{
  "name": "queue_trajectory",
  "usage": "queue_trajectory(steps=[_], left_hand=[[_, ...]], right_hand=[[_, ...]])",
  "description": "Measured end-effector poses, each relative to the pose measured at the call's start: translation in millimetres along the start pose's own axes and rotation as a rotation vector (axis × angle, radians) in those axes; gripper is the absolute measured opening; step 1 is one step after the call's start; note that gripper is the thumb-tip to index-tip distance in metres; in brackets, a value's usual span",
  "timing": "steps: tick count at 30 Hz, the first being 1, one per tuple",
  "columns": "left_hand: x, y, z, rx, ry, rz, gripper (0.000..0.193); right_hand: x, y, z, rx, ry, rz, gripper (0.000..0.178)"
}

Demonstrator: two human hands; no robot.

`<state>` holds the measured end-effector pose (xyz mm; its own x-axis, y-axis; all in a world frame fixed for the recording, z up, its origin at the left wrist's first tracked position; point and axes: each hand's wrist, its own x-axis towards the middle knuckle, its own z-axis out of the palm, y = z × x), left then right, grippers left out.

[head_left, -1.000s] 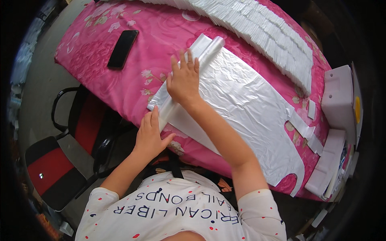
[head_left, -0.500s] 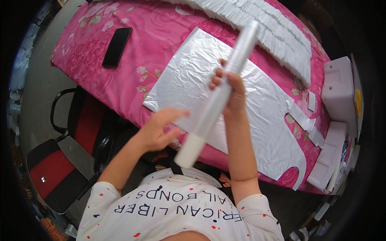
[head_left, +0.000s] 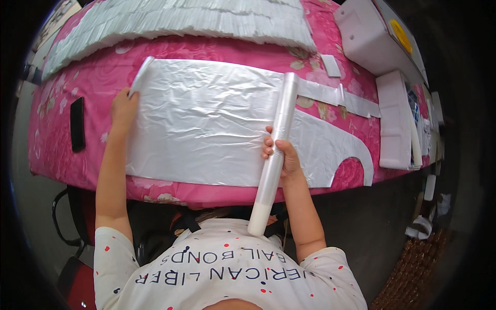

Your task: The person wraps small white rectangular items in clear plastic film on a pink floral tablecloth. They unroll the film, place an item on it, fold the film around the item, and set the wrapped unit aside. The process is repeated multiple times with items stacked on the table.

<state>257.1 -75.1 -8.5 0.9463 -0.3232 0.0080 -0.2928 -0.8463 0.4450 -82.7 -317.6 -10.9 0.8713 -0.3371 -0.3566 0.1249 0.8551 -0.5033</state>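
A silvery-white plastic bag [head_left: 201, 119] with cut-out handles at its right end lies spread over the table, wrinkled. At the bag's left edge, my left hand [head_left: 124, 107] has its fingers closed on the rim, which curls up at the far corner. A long roll of clear plastic [head_left: 283, 111], whitish at its near end, is gripped in my right hand [head_left: 283, 154]. The roll slants over the bag's right part, its near end reaching past the table edge toward my shirt. Whether several bags lie stacked cannot be made out.
Long rows of folded white plastic [head_left: 181, 26] line the far side of the pink flowered tablecloth [head_left: 150, 191]. A black phone [head_left: 77, 124] lies at left. White foam boxes [head_left: 393, 121] stand at right, near a plastic strip [head_left: 356, 102]. A red and black chair [head_left: 77, 279] is at lower left.
My left hand has gone from above the near edge to the bag's left edge and closed on it. The right hand still holds the roll, now lower and steadier. The view has turned.
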Motion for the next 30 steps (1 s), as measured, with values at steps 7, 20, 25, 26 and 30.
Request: queue_trajectory(steps=[7, 20, 25, 26, 30], left_hand=[[-12, -32, -6, 0.165, 0.168, 0.030, 0.034], [-227, 124, 21, -0.819, -0.829, 0.091, 0.068], [-227, 129, -2, -1.124, -1.247, -0.244, 0.054], [-225, 125, -4, -1.157, -1.301, -0.242, 0.054], [-222, 117, -2, -1.347, -1.389, -0.296, 0.052]], right_hand=[[9, 1, 12, -0.084, -0.001, 0.038, 0.055], [33, 9, 92, -0.377, 0.229, -0.173, 0.058], [28, 8, 95, -0.266, 0.076, -0.158, 0.054], [26, 9, 97, -0.248, 0.057, -0.167, 0.055], [24, 13, 99, -0.226, 0.050, -0.180, 0.056]])
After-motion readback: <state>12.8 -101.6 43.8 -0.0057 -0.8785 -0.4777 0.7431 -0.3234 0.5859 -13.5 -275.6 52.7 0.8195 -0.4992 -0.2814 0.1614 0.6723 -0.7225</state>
